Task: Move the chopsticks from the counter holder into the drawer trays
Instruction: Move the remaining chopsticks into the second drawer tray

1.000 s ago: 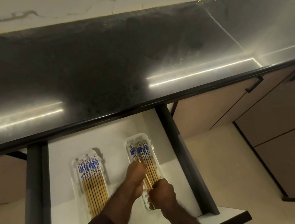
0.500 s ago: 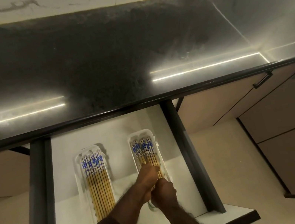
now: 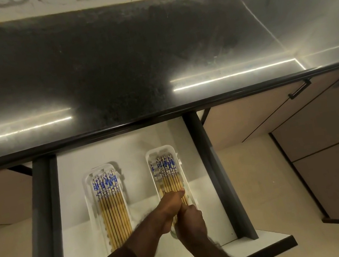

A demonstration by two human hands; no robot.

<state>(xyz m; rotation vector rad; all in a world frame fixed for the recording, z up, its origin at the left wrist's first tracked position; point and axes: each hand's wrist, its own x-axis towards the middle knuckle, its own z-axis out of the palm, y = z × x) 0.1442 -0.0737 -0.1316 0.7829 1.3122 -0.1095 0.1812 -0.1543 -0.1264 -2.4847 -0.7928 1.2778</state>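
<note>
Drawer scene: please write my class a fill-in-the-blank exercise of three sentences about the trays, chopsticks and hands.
1. The drawer holds ____ white trays.
2. Both hands, the left hand and right hand, are at the ____ tray.
3. The chopsticks in the left tray have blue-patterned ends pointing toward the ____.

Missing words: two; right; counter

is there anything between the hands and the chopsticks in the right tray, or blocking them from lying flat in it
Nothing visible does. Both the left hand and right hand are already on the chopsticks inside the right tray; the open drawer holds only the two trays.
</note>
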